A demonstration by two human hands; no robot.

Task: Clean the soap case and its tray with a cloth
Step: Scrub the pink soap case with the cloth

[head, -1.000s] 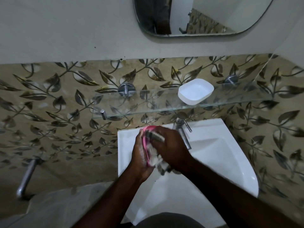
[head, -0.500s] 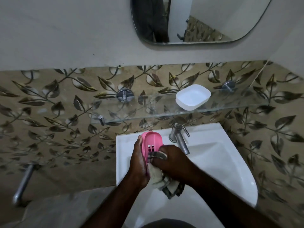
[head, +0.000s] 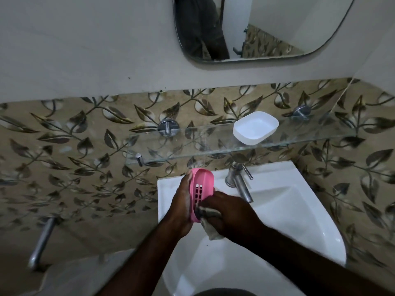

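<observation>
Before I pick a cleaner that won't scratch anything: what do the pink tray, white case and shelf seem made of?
Pink tray: likely moulded plastic, matte, with drain slots. White case: probably plastic too, smooth with a soft sheen and rounded walls. Shelf: clear glass, since the leaf tiles show through it.

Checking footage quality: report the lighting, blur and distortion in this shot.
Head view: dim light, with the white soap case and sink brightest; wide-angle stretch at the frame edges; the pink tray in the left hand is sharp, the lower-left corner soft.
</observation>
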